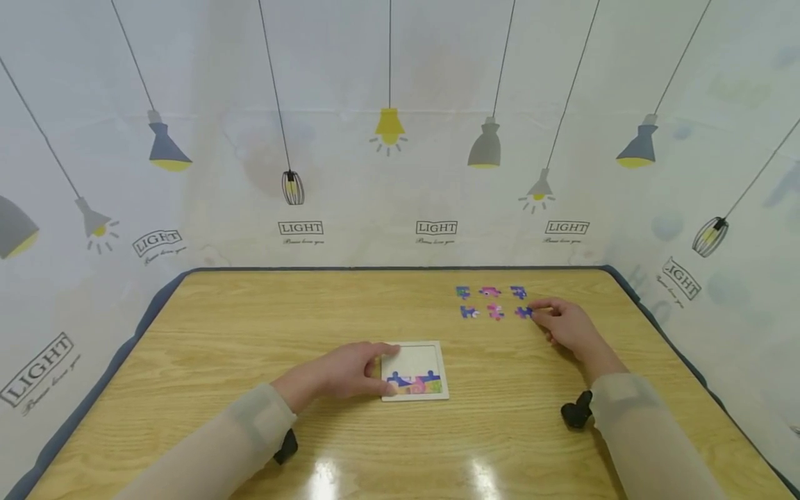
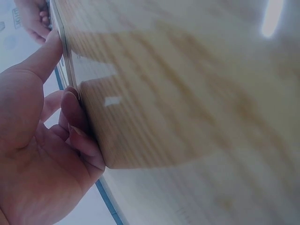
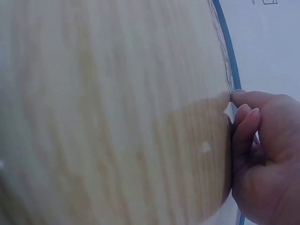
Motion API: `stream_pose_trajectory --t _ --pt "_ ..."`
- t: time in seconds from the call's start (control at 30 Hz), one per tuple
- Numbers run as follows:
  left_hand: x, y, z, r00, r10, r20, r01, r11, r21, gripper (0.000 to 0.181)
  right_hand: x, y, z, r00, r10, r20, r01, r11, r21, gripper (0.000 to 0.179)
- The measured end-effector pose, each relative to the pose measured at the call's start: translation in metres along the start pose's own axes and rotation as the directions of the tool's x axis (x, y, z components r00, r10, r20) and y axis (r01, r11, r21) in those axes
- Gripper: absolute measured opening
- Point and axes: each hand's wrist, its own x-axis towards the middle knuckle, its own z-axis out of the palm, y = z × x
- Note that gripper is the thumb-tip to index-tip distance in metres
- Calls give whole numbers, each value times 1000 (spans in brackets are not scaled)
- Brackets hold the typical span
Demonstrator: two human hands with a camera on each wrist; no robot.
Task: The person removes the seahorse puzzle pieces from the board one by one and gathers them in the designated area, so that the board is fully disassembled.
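A square white jigsaw tray [image 1: 409, 357] lies on the table, its lower part filled with colourful pieces [image 1: 415, 383]. My left hand [image 1: 340, 371] holds its left side, thumb on the lower left corner and index finger at the upper left. In the left wrist view the other fingers of the left hand [image 2: 47, 140] curl against the table. At the right, my right hand [image 1: 570, 325] pinches the edge of a blue-purple puzzle piece [image 1: 523, 312] between thumb and index finger. The right wrist view shows the fingertips of this hand [image 3: 269, 150] low at the tabletop; the piece is barely visible there.
Several other loose pieces lie in two rows left of the right hand, among them a pink one [image 1: 490, 292] and a blue one [image 1: 518, 292]. The wooden table [image 1: 281, 298] ends in a dark edge against a lamp-printed backdrop [image 1: 350, 194].
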Motion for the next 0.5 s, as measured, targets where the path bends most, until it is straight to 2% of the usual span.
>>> stream_pose_trajectory --t 0.5 --pt "-2 3 -2 1000 -5 10 5 1000 -11 76 2 1 0 1000 7 -16 -7 1000 -5 42"
